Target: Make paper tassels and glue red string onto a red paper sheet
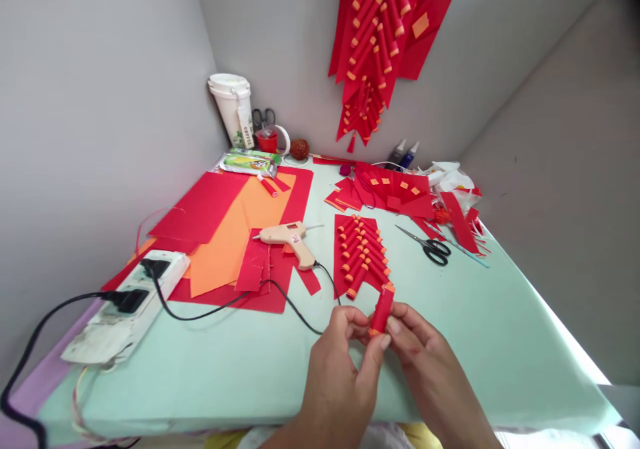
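My left grip (343,362) and right grip (430,356) both pinched the roll (383,312), equally near it — its long axis pointed away, leaning slightly right. Beyond, on the tabletop (500,349), lay the roll-covered card (339,277).

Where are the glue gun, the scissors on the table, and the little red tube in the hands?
Glue gun (284,234): head view, on its cream body.
Scissors (425,242): head view, where the blades meet the handles.
Little red tube (383,310): head view, middle of its red side.
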### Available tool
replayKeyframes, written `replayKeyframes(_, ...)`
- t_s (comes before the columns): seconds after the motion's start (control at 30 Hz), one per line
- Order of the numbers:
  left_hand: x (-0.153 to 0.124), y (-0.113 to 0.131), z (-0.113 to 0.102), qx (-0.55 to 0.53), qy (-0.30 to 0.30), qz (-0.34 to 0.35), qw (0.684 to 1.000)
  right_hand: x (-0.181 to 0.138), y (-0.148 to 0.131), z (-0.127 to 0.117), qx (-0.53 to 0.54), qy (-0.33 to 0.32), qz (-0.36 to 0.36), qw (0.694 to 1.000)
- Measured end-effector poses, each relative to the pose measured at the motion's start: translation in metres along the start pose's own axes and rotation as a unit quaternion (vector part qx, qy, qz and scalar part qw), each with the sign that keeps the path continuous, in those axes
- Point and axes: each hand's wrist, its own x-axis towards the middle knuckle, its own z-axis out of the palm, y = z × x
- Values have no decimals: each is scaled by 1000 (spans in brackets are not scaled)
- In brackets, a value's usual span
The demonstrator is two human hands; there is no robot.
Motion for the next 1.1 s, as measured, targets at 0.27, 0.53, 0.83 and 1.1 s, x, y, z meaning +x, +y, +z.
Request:
replayKeyframes(0.27,8,-2,14,33,-15,16,999,1,2,-12,23,30,16,999)
replayKeyframes(0.53,18,-7,3,216,80,255,939,22,-21,-26,-160,91,-36,982)
replayKeyframes(0.83,44,-21,-12,430,27,317,845,46,-26,-25,-445,156,-155,868)
replayKeyframes(1.1,53,-26,-13,501,-47,323,801,58,-11,-26,-555,156,-275,769)
